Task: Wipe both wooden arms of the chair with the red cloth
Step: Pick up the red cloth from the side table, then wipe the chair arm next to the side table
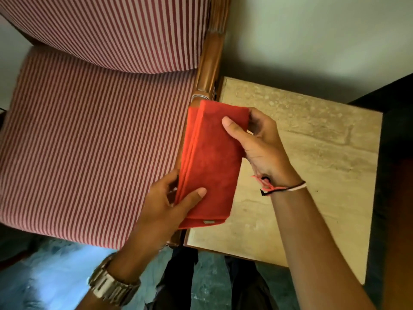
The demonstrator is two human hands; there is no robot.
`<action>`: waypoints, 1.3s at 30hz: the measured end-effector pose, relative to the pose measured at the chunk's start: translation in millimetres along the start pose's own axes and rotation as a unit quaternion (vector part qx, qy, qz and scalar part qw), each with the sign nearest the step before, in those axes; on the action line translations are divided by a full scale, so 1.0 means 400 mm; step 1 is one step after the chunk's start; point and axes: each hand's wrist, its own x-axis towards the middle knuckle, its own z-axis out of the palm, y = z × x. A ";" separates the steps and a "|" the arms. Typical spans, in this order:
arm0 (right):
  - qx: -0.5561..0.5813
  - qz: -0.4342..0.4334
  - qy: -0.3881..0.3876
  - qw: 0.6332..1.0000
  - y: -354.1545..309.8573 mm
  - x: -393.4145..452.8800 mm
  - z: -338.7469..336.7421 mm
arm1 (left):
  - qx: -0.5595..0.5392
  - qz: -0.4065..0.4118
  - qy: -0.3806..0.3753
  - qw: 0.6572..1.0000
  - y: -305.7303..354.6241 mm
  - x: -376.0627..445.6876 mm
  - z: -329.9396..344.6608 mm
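I hold a folded red cloth (211, 162) in both hands above the chair's right wooden arm (209, 63). My left hand (169, 202) pinches its near lower corner, thumb on top. My right hand (259, 144) grips its far right edge, thumb across the top layer. The cloth hides the front part of that arm. The chair's other wooden arm is out of view to the left. The chair has a red-and-white striped seat (89, 142) and backrest (116, 27).
A beige stone-topped side table (312, 142) stands right of the chair, touching the arm. A pale wall (312, 30) is behind it, with dark furniture (395, 153) at the far right. My legs and the greenish floor (207, 287) show below.
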 end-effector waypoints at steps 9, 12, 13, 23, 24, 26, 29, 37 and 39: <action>-0.286 -0.022 0.130 0.949 0.099 0.071 0.187 | 0.272 0.086 0.073 0.956 -0.132 0.146 -0.149; -0.409 -0.122 0.202 0.881 0.102 0.017 0.218 | 0.289 0.123 0.094 0.945 -0.175 0.157 -0.184; -0.440 -0.166 0.233 0.851 0.104 -0.004 0.232 | 0.302 0.140 0.103 0.937 -0.186 0.163 -0.202; -0.631 -0.083 0.197 0.746 0.277 -0.011 0.388 | 0.619 0.183 0.061 0.761 -0.372 0.445 -0.407; -0.638 -0.094 0.203 0.737 0.277 0.009 0.385 | 0.630 0.196 0.070 0.749 -0.399 0.458 -0.413; -0.658 -0.111 0.204 0.716 0.265 0.069 0.371 | 0.641 0.226 0.105 0.726 -0.445 0.475 -0.415; -0.658 -0.118 0.217 0.711 0.219 0.161 0.356 | 0.638 0.259 0.131 0.713 -0.468 0.489 -0.412; -0.653 -0.121 0.162 0.729 0.331 -0.082 0.377 | 0.646 0.255 0.140 0.706 -0.467 0.485 -0.414; -0.666 -0.136 0.159 0.716 0.293 0.009 0.357 | 0.645 0.264 0.146 0.702 -0.472 0.488 -0.415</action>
